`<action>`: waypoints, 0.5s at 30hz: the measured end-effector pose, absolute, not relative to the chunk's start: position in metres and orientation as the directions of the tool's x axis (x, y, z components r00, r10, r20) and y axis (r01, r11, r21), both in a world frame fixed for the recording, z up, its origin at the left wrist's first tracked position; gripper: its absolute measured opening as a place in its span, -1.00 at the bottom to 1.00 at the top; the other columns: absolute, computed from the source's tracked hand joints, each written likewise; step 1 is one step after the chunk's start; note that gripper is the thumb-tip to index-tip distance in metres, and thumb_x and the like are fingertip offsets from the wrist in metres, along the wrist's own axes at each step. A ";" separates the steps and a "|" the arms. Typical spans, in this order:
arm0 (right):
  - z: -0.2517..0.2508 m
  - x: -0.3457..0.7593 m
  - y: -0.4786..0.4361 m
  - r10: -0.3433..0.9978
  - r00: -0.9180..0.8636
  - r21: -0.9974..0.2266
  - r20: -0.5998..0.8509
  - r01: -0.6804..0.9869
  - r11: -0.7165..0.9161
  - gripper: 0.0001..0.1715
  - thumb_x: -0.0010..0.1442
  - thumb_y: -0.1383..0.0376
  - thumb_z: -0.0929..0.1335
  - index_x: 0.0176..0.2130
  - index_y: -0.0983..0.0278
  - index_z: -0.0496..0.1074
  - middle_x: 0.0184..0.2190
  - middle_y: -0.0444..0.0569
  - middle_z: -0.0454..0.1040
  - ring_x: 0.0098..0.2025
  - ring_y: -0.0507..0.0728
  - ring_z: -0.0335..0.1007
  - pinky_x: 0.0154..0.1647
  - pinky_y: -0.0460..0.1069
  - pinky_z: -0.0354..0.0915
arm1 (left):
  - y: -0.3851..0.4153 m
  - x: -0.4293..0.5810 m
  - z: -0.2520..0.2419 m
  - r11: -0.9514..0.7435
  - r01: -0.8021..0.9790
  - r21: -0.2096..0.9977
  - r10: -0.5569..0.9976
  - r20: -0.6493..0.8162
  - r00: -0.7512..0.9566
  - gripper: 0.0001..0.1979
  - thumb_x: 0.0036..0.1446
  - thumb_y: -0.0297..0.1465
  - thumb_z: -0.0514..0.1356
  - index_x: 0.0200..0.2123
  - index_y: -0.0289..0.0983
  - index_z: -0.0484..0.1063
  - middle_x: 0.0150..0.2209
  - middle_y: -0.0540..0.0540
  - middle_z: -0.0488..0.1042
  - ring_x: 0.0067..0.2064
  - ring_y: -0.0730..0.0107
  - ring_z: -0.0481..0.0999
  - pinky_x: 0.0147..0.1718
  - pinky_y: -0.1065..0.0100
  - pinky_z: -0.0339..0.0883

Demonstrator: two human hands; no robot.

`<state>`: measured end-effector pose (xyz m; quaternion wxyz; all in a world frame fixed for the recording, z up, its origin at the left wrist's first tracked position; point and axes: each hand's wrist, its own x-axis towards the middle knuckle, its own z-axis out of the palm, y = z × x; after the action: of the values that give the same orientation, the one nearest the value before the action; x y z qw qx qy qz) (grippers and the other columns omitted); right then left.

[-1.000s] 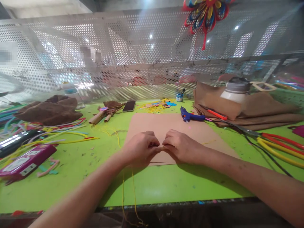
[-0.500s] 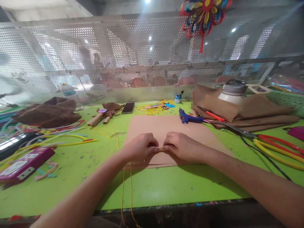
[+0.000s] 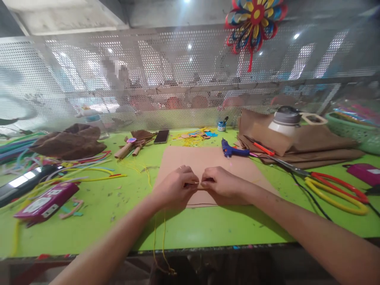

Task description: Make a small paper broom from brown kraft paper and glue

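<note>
Over a light brown paper sheet, my left hand and my right hand pinch a small tan strip between their fingertips, almost touching. The fingers of both hands are curled closed, and part of the strip is hidden by them. Yellow strings hang from beneath my left hand over the table's front edge. A blue glue gun lies at the sheet's back right corner.
Large scissors and folded brown cloth lie right, near a lidded bottle and green basket. At left are a purple power strip and pipe cleaners. A phone lies behind the sheet.
The view has shifted slightly, showing more on the right. My hands have come a little closer together, and less of the strip shows between their fingertips.
</note>
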<state>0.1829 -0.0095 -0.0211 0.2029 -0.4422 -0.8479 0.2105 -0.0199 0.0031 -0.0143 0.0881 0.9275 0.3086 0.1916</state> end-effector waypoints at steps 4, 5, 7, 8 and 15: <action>-0.023 0.182 -0.007 0.856 -0.499 -0.538 0.136 0.688 0.487 -0.82 0.14 0.34 0.31 -0.36 0.34 0.51 -0.42 -0.01 0.51 -0.37 0.07 0.35 -0.37 -0.09 0.18 | -0.002 -0.018 -0.019 -0.855 0.494 0.154 0.515 0.353 0.781 -0.73 0.22 -0.42 0.04 -0.44 -0.29 0.48 -0.45 -0.13 0.39 -0.30 0.33 0.38 -0.30 0.34 0.23; -0.024 0.182 -0.007 0.864 -0.485 -0.540 0.137 0.694 0.476 -0.83 0.14 0.33 0.32 -0.35 0.34 0.51 -0.41 -0.01 0.51 -0.37 0.07 0.35 -0.38 -0.09 0.18 | -0.001 -0.018 -0.020 -0.856 0.498 0.141 0.513 0.357 0.781 -0.72 0.22 -0.41 0.03 -0.45 -0.29 0.48 -0.46 -0.13 0.39 -0.30 0.33 0.37 -0.30 0.34 0.23; -0.024 0.184 -0.007 0.872 -0.459 -0.529 0.168 0.704 0.473 -0.84 0.14 0.31 0.33 -0.35 0.34 0.50 -0.41 0.00 0.50 -0.36 0.08 0.35 -0.36 -0.08 0.18 | 0.000 -0.018 -0.021 -0.852 0.504 0.139 0.518 0.358 0.777 -0.71 0.24 -0.40 0.02 -0.43 -0.29 0.50 -0.46 -0.13 0.39 -0.30 0.33 0.38 -0.30 0.34 0.23; -0.024 0.185 -0.008 0.870 -0.451 -0.514 0.198 0.708 0.485 -0.84 0.14 0.31 0.34 -0.36 0.34 0.51 -0.40 0.00 0.50 -0.34 0.09 0.35 -0.34 -0.07 0.19 | 0.002 -0.018 -0.020 -0.851 0.505 0.146 0.522 0.354 0.776 -0.71 0.25 -0.40 0.02 -0.40 -0.28 0.51 -0.45 -0.13 0.39 -0.30 0.33 0.38 -0.29 0.34 0.24; -0.021 0.207 -0.022 0.732 -0.577 -0.299 0.363 0.672 0.678 -0.79 0.23 0.34 0.31 -0.34 0.34 0.54 -0.39 0.06 0.47 -0.25 0.15 0.29 -0.23 0.00 0.19 | 0.006 -0.020 -0.020 -0.840 0.513 0.176 0.542 0.300 0.785 -0.71 0.25 -0.35 0.03 -0.34 -0.29 0.53 -0.39 -0.14 0.40 -0.29 0.33 0.38 -0.27 0.34 0.25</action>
<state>0.2072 -0.0220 -0.0212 0.2336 -0.3962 -0.8856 0.0643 -0.0198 0.0062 -0.0198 0.0426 0.9439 0.2792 0.1713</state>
